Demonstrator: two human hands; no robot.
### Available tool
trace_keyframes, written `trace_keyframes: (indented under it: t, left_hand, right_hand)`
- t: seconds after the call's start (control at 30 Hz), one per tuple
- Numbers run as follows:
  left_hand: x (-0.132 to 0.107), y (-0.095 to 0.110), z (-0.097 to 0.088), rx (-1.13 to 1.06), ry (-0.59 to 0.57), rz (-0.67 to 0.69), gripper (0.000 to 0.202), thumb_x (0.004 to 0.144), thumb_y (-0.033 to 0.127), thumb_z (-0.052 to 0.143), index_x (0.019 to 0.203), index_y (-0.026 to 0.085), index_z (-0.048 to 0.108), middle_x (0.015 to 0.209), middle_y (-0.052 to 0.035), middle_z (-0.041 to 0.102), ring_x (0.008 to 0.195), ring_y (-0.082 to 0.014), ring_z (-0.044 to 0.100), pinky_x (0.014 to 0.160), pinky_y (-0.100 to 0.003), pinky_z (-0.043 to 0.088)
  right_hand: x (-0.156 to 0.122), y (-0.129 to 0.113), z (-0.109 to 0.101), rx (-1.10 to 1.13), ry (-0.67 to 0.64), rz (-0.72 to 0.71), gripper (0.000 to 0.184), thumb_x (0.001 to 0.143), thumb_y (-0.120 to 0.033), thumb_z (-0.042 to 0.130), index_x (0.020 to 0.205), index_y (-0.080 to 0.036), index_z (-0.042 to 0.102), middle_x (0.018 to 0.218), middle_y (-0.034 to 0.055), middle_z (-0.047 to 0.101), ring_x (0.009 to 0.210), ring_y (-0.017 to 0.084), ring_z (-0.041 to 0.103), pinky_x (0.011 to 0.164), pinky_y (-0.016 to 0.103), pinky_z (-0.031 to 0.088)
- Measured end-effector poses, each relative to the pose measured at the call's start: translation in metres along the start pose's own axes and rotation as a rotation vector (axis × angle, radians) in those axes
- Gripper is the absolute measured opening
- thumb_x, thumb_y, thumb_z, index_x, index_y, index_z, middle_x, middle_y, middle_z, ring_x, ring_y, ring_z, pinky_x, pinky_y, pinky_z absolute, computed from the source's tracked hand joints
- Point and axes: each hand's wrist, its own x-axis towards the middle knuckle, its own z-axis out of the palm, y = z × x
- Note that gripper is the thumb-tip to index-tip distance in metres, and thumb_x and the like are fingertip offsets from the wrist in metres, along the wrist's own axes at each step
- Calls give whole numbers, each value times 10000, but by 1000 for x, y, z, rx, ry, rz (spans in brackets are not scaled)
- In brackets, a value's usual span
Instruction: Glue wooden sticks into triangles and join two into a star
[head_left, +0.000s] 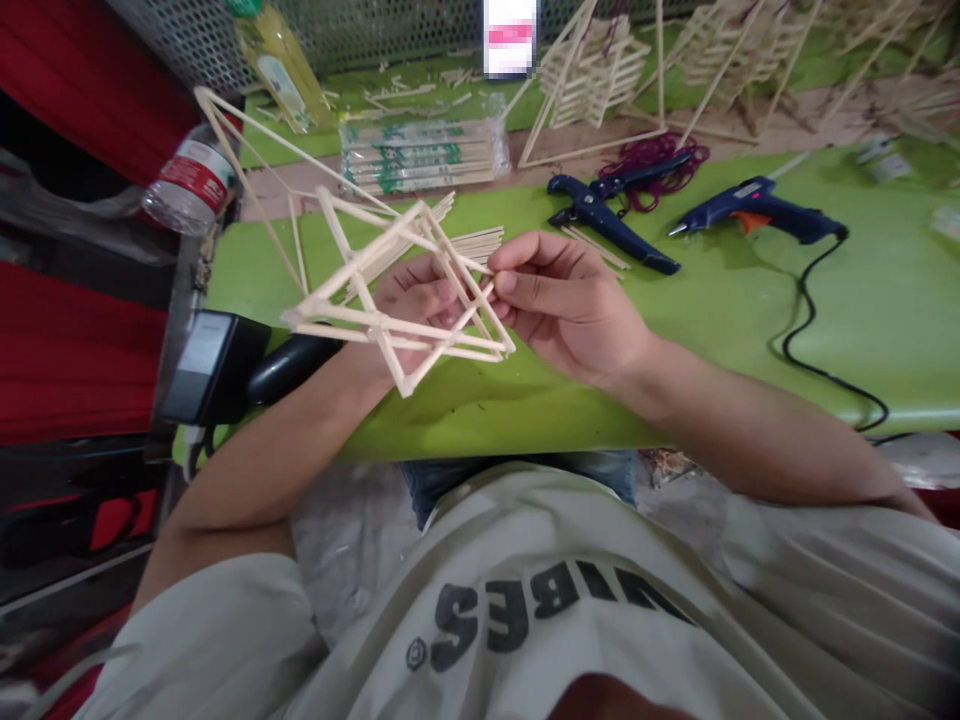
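An open star-like frame of pale wooden sticks (349,265) is held up above the green table. Behind its bars, my left hand (412,300) is closed around part of it, its fingers partly hidden. My right hand (574,305) pinches a stick at the frame's right corner between thumb and fingertips. Loose sticks (480,242) lie on the table just behind my hands. Right of them rest blue-handled cutters (615,225) by a tangle of purple cord (675,170), and a blue glue gun (757,208) with an orange trigger.
Packaged sticks (424,155) lie toward the back, near a bottle of yellow liquid (281,70). A clear bottle (191,180) and black device (214,365) are at left. More stick frames (596,75) stand behind. The glue gun's black cable (806,310) crosses the right side.
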Motion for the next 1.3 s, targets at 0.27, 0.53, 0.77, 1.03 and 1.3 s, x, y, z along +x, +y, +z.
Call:
trace_keyframes:
  t: [0.27,0.53,0.77,1.03,1.3]
  left_hand:
    - [14,-1,-18,12,238,-12,494,1007,573,911,748,253,637,686,19,585,605,-144,497,649,-343,534]
    - [0,-4,-11,45,35,40,249,918,517,1008,1046,315,938,1063,-49,892,896,-263,794,873,-495,686]
    - [-2,-2,-15,-18,-66,18,363,1061,593,873,1063,239,957,961,-87,869,841,-235,784,843,-436,687]
    - [-10,-13,-17,18,-26,79,303,997,582,973,1001,280,941,997,-57,827,906,-232,782,915,-452,707]
    - [-3,-5,-7,6,-32,32,507,797,615,1128,752,230,800,800,-21,669,929,-236,761,1009,-479,718]
  right_hand:
    - [3,0,0,-101,77,-64,478,758,-447,1178,970,-241,803,887,-19,794,760,116,712,707,264,651]
    - [3,11,6,-118,106,-156,490,746,-484,1178,947,-242,803,847,-11,785,737,141,709,743,324,680]
    - [3,17,2,-107,63,-161,449,772,-431,1160,952,-225,804,855,-9,803,712,114,678,715,284,648]
    - [5,18,-1,-66,9,-74,483,705,-375,1192,938,-218,799,873,-1,798,735,128,686,699,289,624]
    - [4,13,-1,-60,-51,-22,456,684,-366,1200,915,-227,833,878,-14,794,732,122,661,680,280,611]
